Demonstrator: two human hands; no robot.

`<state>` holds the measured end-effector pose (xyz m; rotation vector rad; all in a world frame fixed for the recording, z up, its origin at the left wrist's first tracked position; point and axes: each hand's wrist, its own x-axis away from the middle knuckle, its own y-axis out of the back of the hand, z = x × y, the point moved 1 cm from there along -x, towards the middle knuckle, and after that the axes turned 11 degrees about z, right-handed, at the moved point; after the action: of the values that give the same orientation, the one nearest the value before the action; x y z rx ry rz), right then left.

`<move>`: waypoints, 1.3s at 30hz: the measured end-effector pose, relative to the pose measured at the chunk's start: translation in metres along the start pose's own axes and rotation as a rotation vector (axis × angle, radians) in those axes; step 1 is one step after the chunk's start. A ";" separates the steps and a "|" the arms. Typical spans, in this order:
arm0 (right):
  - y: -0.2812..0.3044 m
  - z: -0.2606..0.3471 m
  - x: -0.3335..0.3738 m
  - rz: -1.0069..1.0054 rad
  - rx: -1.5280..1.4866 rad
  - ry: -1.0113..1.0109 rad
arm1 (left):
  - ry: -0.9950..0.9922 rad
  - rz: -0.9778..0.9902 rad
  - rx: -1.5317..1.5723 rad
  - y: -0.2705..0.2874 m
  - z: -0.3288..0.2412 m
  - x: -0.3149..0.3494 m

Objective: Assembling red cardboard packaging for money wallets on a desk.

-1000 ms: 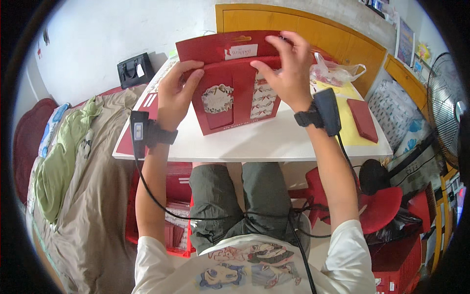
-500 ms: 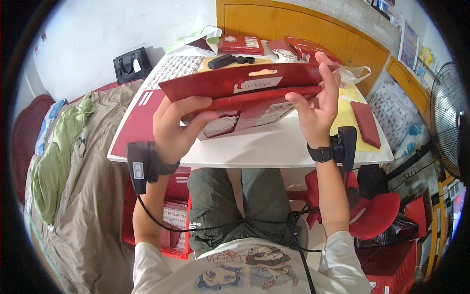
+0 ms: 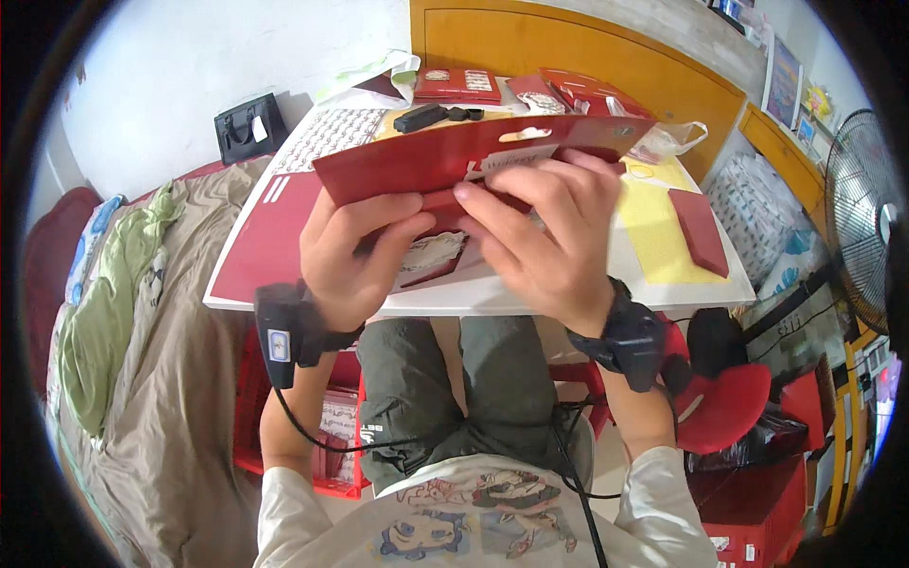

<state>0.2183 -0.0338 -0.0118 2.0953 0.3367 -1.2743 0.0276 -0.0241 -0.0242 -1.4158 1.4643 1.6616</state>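
Observation:
Above the white table (image 3: 473, 301) a dark red cardboard box (image 3: 398, 161) is held up, its wide upper flap pierced by a hang hole. My left hand (image 3: 350, 260) grips the box at its left, with thumb and forefinger closed on the edge below the flap. My right hand (image 3: 549, 237) is across the middle of the box, fingers bent over it and thumb tip at the crease under the flap. Part of the box front, with a pale printed shape, shows between the hands; the rest is hidden behind them.
Red packages (image 3: 459, 85) and a clear plastic bag (image 3: 668, 142) lie at the back. A patterned sheet (image 3: 331, 137) is at left; a dark red flat piece (image 3: 698, 232) lies on yellow paper (image 3: 649, 222). A red basket (image 3: 251, 426) stands below; a fan (image 3: 857, 218) stands right.
My right hand has left the box's right end and moved left to its middle, fingers now bent over the flap crease. My left hand keeps its grip.

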 end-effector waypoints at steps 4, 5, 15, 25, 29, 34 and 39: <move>-0.008 -0.005 -0.008 0.001 -0.123 -0.029 | 0.045 -0.038 -0.032 -0.006 -0.002 -0.005; -0.008 -0.007 -0.010 0.018 -0.145 -0.035 | 0.026 -0.050 -0.037 -0.008 0.001 -0.007; -0.022 -0.020 -0.021 0.048 -0.181 -0.046 | 0.129 -0.107 0.023 -0.015 0.015 -0.013; -0.042 -0.032 -0.033 0.056 -0.099 0.003 | 0.273 0.021 0.108 -0.008 0.030 -0.025; -0.052 -0.040 -0.032 0.047 -0.117 0.004 | 0.280 -0.007 0.014 -0.012 0.037 -0.026; -0.041 -0.052 -0.022 0.018 -0.128 0.057 | 0.242 -0.073 0.034 -0.013 0.036 -0.025; -0.033 -0.064 -0.003 -0.009 -0.016 -0.006 | 0.255 -0.068 0.042 -0.016 0.036 -0.026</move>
<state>0.2439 0.0328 -0.0021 2.0778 0.3527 -1.2789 0.0367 0.0205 -0.0111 -1.6838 1.5578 1.4422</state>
